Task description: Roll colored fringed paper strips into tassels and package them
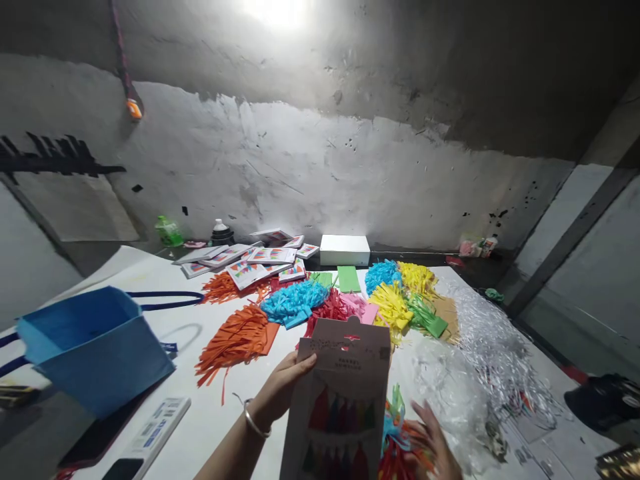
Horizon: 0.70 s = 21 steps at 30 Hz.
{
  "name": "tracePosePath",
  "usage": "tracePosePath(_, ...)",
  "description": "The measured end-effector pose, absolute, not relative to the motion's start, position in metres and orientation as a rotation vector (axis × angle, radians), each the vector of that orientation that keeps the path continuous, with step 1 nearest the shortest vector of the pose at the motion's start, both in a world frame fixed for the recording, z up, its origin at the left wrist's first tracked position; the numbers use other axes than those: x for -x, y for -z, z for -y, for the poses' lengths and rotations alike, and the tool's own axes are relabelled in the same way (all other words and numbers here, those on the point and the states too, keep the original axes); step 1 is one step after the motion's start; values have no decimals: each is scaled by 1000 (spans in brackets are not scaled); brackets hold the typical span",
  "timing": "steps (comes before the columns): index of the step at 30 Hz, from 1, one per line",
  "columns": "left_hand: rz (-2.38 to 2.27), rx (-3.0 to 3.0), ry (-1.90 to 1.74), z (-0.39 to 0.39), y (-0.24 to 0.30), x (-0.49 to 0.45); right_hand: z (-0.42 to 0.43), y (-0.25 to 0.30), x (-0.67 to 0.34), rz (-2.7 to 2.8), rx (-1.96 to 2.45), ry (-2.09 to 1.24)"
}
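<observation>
My left hand (285, 387), with a bangle at the wrist, is closed on the left edge of a tassel garland box (345, 380). The box stands upright toward me, with a hang slot in its top flap and printed rows of coloured tassels. To its right, my right hand (435, 443) is slightly blurred, its fingers around a bunch of multicoloured tassels (397, 437). The box partly hides this bunch. Beyond the hands lie orange tassels (237, 337), blue tassels (293, 300), yellow tassels (393, 307) and green tassels (423, 313).
Several flat printed boxes (270, 257) are heaped at the back beside a white box (345, 250). A blue bag (100, 347), a phone (110, 427) and a long white box (155, 433) are at left. Clear plastic (450, 393) and silvery strands (495, 347) spread across the right.
</observation>
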<state>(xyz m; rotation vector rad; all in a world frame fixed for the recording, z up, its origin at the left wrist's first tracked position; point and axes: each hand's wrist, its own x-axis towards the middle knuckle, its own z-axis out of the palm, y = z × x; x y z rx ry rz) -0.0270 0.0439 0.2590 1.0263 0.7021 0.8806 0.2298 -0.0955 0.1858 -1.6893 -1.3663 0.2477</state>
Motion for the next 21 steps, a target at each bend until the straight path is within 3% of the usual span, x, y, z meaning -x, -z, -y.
tracePosePath(3,-865,-1199,-1045,-32,-265,19,62,-203,-196,1620,1219,-321)
tracePosePath(7,-1026,-1476,-1369,-3,-264,12,34,-219,-136,1565,1143,-123)
tracePosePath(13,-1082,-1473,-1113,12,-263,44,42,-216,-100,1919,891,45)
tracePosePath(21,-937,-1532,-899,22,-277,76,11,-278,-145,2081,781,287)
